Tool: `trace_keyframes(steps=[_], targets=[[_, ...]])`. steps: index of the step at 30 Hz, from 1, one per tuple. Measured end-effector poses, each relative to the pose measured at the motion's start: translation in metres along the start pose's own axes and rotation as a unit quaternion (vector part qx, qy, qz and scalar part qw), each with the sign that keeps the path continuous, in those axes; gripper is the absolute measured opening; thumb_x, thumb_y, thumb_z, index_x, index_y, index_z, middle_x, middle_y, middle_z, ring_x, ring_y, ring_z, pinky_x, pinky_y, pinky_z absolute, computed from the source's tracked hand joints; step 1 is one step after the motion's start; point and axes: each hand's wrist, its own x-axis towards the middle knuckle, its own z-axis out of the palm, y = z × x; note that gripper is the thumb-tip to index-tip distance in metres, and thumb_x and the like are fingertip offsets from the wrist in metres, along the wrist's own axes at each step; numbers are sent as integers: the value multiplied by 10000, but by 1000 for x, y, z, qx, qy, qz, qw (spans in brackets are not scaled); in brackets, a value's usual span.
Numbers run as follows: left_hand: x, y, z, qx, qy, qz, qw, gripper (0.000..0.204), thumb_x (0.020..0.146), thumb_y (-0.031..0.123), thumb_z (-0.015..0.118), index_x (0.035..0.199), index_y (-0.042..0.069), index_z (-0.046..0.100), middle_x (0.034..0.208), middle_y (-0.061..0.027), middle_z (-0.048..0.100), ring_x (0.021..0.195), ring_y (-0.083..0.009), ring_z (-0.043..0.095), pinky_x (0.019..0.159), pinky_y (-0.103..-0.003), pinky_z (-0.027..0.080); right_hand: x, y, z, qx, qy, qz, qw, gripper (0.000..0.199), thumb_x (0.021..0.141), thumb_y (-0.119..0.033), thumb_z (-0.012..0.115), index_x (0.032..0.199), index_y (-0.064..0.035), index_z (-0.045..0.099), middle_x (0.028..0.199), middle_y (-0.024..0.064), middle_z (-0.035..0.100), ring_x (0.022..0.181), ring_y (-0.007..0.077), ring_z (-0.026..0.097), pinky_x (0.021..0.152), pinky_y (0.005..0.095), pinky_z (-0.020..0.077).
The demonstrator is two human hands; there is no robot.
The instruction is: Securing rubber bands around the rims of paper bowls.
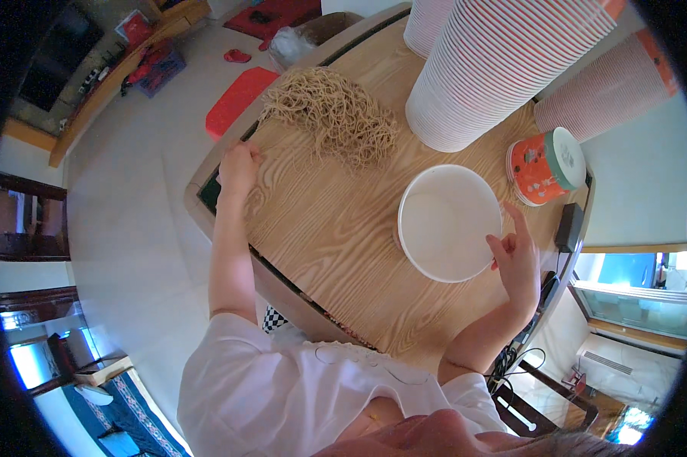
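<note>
A white paper tub (448, 221), round and open at the top, stands on the wood-grain table (320, 251), and its visible inside is bare white. At its right rim is my right hand (517, 263), thumb and forefinger spread apart, the thumb tip against the rim. My left hand (238, 169) rests at the table's left edge with its fingers curled closed; whether anything is inside them is hidden. Just beyond it lies a tangled heap of thin tan cord (332, 114), loose strands spreading toward the table's middle.
Behind the tub rises a tall stack of nested white tubs (503, 68), with another stack (602, 91) leaning at the right. An orange and green tub (545, 166) lies tipped near the right edge by a black box (569, 227). A red stool (239, 100) stands beyond the left edge.
</note>
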Motion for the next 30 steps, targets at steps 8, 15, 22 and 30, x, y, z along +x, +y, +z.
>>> trace_keyframes(steps=[8, 15, 22, 30], targets=[[7, 80, -79, -539, 35, 38, 841, 105, 905, 138, 553, 924, 38, 581, 983, -136, 667, 870, -214, 645, 757, -322, 504, -5, 5, -18, 83, 143, -59, 984, 501, 799, -42, 692, 1268, -152, 555, 699, 52, 600, 671, 121, 586, 644, 279, 488], [-52, 193, -152, -788, 72, 227, 568, 98, 928, 93, 523, 953, -1, 538, 1035, -244, 638, 879, -252, 653, 801, -353, 516, -29, -25, -12, 150, 178, -164, 959, 395, 774, 48, 647, 1159, -32, 615, 778, 30, 594, 725, 98, 566, 709, 232, 465], [-125, 260, -105, -566, -59, 376, 731, 402, 885, 16, 556, 1281, 2, 492, 1117, -140, 632, 980, -255, 641, 860, -334, 513, -45, -54, -3, 195, 181, -271, 925, 455, 657, -78, 775, 1082, 2, 635, 891, 108, 662, 814, 214, 628, 773, 330, 488], [-133, 287, -95, -549, -138, 391, 726, 501, 853, -14, 578, 1335, 34, 453, 1221, -185, 573, 1117, -297, 582, 906, -372, 484, -25, -43, 7, 267, 268, -166, 911, 303, 667, 125, 707, 948, 21, 661, 831, 97, 669, 770, 158, 636, 710, 258, 509]])
